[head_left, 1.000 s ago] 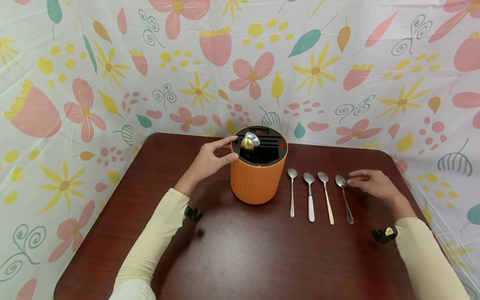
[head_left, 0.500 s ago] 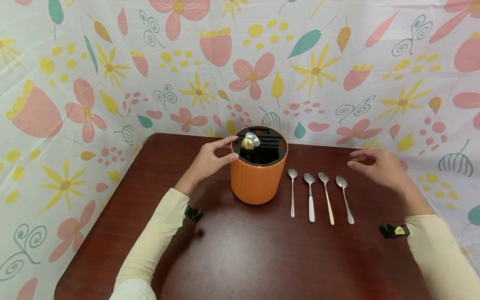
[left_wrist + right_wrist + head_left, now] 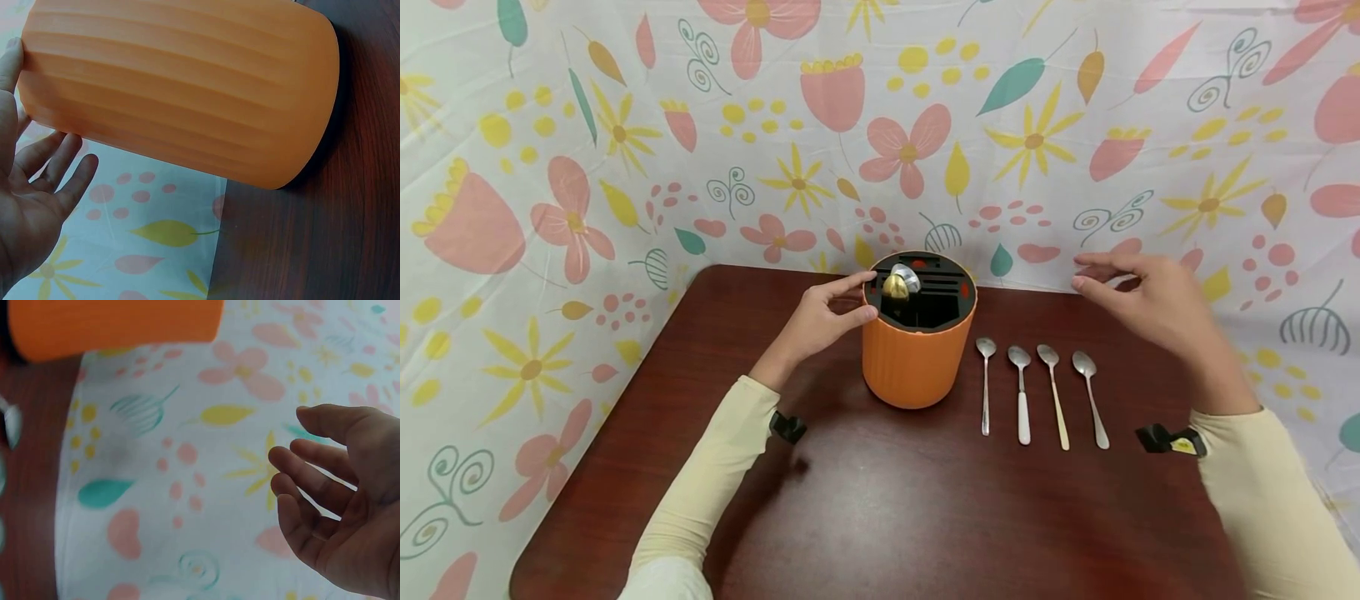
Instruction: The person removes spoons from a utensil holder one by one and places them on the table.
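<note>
An orange ribbed utensil holder (image 3: 912, 371) with a black slotted top stands on the table. A gold spoon (image 3: 894, 288) and a silver one (image 3: 910, 277) stick up from its left part, bowls up. My left hand (image 3: 820, 317) touches the holder's upper left side, thumb and fingers spread at the rim. To the right lie a plain silver spoon (image 3: 986, 347), a white-handled spoon (image 3: 1023, 418), a spoon with a pale gold handle (image 3: 1060, 417) and another silver spoon (image 3: 1084, 363). My right hand (image 3: 1157, 300) hovers beyond them, fingers loosely bent, holding nothing.
The dark red-brown table (image 3: 865, 517) has rounded far corners. A flower-printed cloth (image 3: 820, 108) hangs close behind it and at both sides. Small black wrist cameras sit at both sleeves.
The right hand has moved from beside the rightmost spoon, up and away toward the back cloth. That spoon stays on the table. The left hand and the holder keep their places.
</note>
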Demonstrator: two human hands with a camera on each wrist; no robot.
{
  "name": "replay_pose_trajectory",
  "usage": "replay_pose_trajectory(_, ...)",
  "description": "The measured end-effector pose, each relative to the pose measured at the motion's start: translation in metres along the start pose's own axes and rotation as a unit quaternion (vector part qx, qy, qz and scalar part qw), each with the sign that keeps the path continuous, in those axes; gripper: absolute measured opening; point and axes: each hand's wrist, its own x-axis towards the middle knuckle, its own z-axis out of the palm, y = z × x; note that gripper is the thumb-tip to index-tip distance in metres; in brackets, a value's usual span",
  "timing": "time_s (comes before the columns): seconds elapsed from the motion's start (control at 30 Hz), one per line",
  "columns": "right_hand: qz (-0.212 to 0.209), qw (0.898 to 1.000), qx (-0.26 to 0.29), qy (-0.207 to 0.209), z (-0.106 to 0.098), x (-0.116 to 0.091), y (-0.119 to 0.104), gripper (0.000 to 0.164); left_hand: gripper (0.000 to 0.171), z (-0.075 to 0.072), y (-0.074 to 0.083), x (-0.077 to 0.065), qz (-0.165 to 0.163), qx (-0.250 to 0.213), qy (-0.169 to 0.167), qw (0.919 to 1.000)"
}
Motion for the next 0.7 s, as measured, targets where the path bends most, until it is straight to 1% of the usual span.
replay_pose_trajectory(0.13,-0.011,0.999,0.007,0.031,0.005,0.003,-0.025,0.029,0.054,0.000,0.000,0.000,0.001,0.003,-0.001,1.0000)
replay_pose_trajectory(0.2,-0.024,0.999,0.016,0.044,0.009,0.006,-0.035,0.027,0.054,0.000,-0.001,0.000,0.003,0.002,-0.001,1.0000)
replay_pose_trajectory(0.3,-0.039,0.997,0.045,0.051,0.017,0.010,-0.047,0.026,0.053,0.001,0.000,0.000,0.006,0.001,0.000,1.0000)
replay_pose_trajectory(0.47,-0.040,0.992,0.115,0.029,0.030,0.019,-0.062,0.027,0.054,0.001,0.000,0.000,0.009,0.004,0.001,0.9999)
replay_pose_trajectory(0.53,-0.043,0.990,0.133,0.023,0.036,0.022,-0.067,0.027,0.054,0.001,0.000,0.000,0.007,0.005,0.001,1.0000)
replay_pose_trajectory(0.7,-0.080,0.984,0.156,0.014,0.051,0.031,-0.081,0.026,0.054,0.001,0.000,-0.001,0.000,0.000,0.002,1.0000)
